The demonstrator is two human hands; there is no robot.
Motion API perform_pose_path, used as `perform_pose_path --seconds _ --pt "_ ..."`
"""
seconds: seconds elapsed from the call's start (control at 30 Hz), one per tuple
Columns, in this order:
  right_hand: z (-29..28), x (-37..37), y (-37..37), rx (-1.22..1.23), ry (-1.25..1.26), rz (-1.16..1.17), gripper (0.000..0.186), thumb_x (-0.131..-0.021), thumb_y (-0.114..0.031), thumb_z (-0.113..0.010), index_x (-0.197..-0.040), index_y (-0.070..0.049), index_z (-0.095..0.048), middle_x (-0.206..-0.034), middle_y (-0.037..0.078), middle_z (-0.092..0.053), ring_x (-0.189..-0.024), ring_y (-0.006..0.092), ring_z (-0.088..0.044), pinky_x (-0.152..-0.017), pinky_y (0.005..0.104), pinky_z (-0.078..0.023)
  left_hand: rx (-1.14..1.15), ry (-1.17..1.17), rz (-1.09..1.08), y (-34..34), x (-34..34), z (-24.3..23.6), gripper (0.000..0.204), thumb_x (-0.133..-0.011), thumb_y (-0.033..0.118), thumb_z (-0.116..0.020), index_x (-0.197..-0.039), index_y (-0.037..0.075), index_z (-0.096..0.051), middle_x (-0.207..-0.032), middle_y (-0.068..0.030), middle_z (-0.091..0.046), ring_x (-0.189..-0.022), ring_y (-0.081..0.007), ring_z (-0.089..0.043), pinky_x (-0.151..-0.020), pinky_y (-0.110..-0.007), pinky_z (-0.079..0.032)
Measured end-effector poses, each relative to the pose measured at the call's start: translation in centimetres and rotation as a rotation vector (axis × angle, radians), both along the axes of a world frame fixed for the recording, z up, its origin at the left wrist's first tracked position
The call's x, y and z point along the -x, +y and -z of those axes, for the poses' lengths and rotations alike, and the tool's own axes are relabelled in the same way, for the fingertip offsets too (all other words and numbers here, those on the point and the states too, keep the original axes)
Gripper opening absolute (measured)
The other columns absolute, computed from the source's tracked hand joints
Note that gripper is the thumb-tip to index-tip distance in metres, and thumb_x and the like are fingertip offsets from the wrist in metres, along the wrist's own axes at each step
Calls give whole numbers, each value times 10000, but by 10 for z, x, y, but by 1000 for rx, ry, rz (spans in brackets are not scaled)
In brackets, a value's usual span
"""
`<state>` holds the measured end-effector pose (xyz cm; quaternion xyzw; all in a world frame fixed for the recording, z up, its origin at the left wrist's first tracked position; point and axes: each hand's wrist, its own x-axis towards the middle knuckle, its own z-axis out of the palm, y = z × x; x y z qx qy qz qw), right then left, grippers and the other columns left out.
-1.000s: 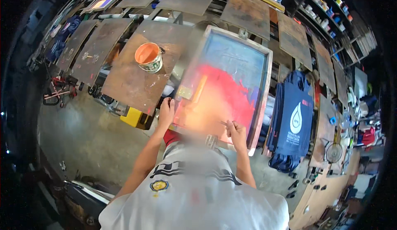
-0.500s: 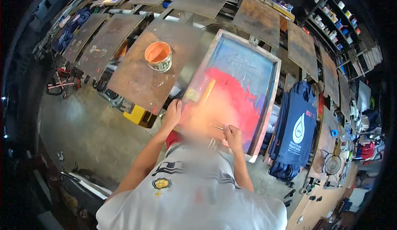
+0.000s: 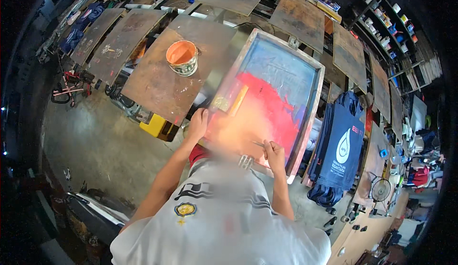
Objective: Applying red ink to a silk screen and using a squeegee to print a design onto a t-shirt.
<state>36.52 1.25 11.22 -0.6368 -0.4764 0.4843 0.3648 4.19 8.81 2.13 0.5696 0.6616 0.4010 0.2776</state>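
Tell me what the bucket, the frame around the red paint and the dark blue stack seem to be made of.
Bucket: probably plastic, judging by its smooth, round wall; orange smears coat the inside.
Frame: wood or metal; its straight, pale rails look dull and pink-stained, leaving it open.
Dark blue stack: likely cloth, matte, since its ends bunch in soft folds.

screen frame (image 3: 307, 117): near-left corner blurred | thin tool (image 3: 258, 144): kind unclear | shirt (image 3: 219, 227): cut off below

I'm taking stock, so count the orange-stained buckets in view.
1: the orange-stained bucket stands on the brown board, left of the framed screen. Others may be hidden.
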Motion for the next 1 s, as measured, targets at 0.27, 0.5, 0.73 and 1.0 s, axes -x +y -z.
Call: perform_pose_path --seconds 0.27,0.5,0.73,1.0 --pt "-2 -7 -8 -26 3 25 430 -1023 -290 -607 -681 -29 -607 -512 -15 -486 -452 52 -418 -434 248 -312 4 -41 17 1 -7 -3 388 -1058 317 -432 -1068 -35 -597 -1023 -271 -632 -997 -450 -601 -877 -481 -470" --pt "29 -17 -10 -80 -107 7 414 -1021 -250 -607 -678 -19 -606 -530 -21 -484 -473 50 -414 -443 251 -306 35 -27 0 2 -12 -3 414 -1064 339 -424 -1075 -34 -601 -1016 -273 -643 -984 -450 -613 -868 -481 -475" --pt "-12 -21 -10 8 44 60 385 -1015 -259 -614 -721 -10 -621 -562 -27 -474 -519 55 -416 -468 270 -314 44 -41 -5 -1 -11 -7 437 -1068 352 -413 -1079 -42 -602 -1020 -270 -650 -987 -444 -619 -869 -475 -478" --pt "-32 -46 -9 -73 188 50 383 -1031 -267 -596 -735 -26 -614 -577 -3 -511 -499 66 -447 -480 244 -357 52 8 -7 2 -10 2 458 -1067 365 -407 -1115 -47 -602 -1064 -282 -655 -1030 -455 -619 -896 -477 -480"
